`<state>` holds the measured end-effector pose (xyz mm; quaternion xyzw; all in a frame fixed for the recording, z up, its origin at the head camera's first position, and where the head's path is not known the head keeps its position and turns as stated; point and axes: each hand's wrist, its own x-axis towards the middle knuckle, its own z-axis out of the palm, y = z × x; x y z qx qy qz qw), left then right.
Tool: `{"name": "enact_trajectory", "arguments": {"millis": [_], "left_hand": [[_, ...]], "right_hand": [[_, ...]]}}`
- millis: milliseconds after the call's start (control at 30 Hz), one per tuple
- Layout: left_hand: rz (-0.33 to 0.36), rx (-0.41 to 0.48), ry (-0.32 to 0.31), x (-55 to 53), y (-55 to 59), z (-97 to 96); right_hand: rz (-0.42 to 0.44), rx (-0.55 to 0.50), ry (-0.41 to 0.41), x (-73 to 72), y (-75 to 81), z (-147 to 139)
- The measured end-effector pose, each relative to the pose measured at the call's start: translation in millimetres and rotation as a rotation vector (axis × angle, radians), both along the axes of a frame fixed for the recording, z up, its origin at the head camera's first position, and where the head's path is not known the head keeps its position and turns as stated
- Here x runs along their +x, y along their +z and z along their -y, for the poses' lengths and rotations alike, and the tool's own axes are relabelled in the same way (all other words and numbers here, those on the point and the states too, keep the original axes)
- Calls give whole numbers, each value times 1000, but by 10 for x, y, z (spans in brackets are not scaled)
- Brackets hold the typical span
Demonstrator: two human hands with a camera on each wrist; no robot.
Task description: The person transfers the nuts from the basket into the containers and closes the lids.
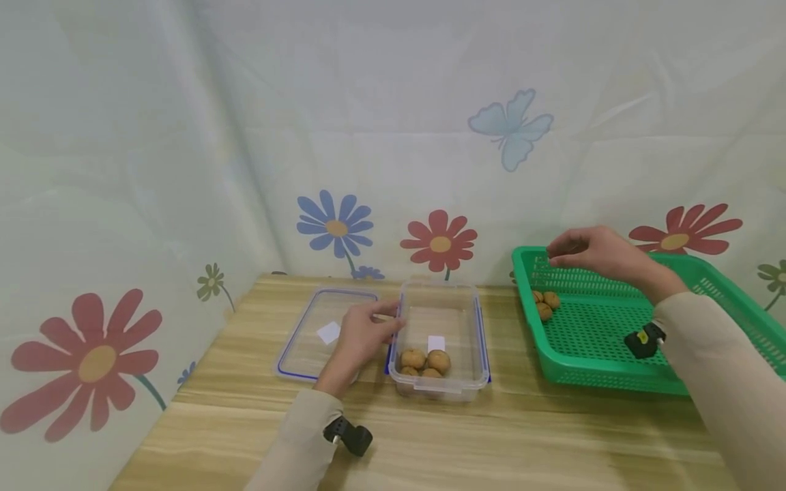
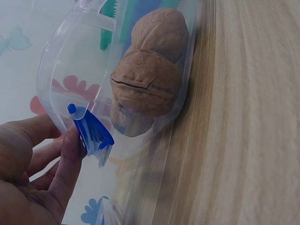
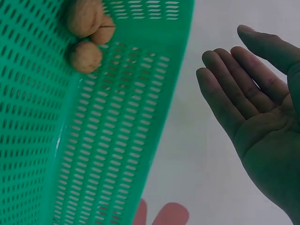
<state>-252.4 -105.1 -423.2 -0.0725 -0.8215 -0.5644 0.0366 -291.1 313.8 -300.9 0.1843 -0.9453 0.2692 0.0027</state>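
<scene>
My left hand (image 1: 362,335) pinches the left rim of a clear plastic food container (image 1: 454,320), by a blue side latch (image 2: 93,133). Several walnuts (image 1: 439,361) lie at the container's near end, and one walnut (image 2: 147,84) shows a dark crack in the left wrist view. Over the left part of a green plastic basket (image 1: 589,376) hovers my right hand (image 1: 608,256), fingers extended, with nothing in it. Three walnuts (image 3: 86,57) sit in the basket's left corner, below that hand.
A clear lid (image 1: 307,334) with a blue seal and a white label lies left of the container. Behind the wooden table (image 1: 491,443) hangs a flower-printed sheet (image 1: 393,136). A small white label (image 1: 437,343) shows on the container.
</scene>
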Motion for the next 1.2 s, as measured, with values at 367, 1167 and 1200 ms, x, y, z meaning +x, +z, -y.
{"name": "enact_trajectory", "arguments": {"millis": [367,1167,1200], "left_hand": [[21,20,6,14,9,-1],[13,41,-5,-6,-14,6],[13,41,-5,-6,-12,7]], "right_hand": [[54,57,24,-198,-237,-137],[206,161,67,-331,-608,-186],[204,163,71,-334,-612,-181]]}}
